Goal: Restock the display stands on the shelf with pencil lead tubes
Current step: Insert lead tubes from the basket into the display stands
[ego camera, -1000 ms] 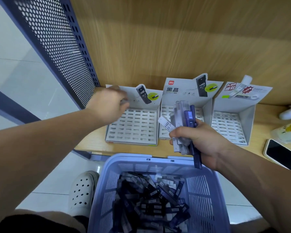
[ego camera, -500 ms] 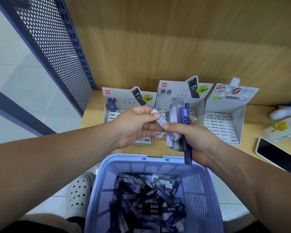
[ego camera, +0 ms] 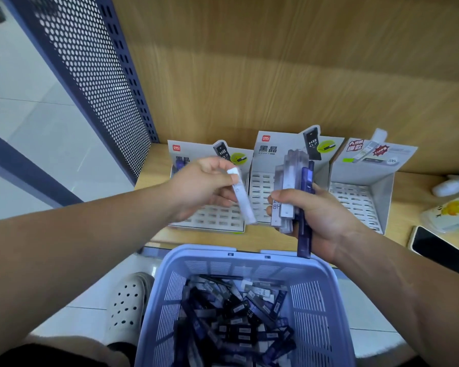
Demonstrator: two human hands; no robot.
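Shelf [ego camera: 263, 238]: at 12 o'clock from the basket; a panel [ego camera: 90, 70] stands at its 9 o'clock end.
Stands: three in a row on the shelf, with the left stand [ego camera: 212, 217] just beside the middle stand [ego camera: 276, 149], and the right stand [ego camera: 361, 186] at 3 o'clock.
Basket [ego camera: 310, 300]: at 6 o'clock, before the shelf edge, with loose tubes [ego camera: 239, 319] in it.
Left hand [ego camera: 202, 184]: before the left stand, holding a single tube [ego camera: 243, 200].
Right hand [ego camera: 321, 215]: at its 3 o'clock (not touching it), holding a bundle of tubes [ego camera: 289, 186] before the middle stand.
Phone [ego camera: 440, 250]: on the shelf, 3 o'clock of the right stand.
Shoe [ego camera: 127, 303]: on the floor, 9 o'clock of the basket.
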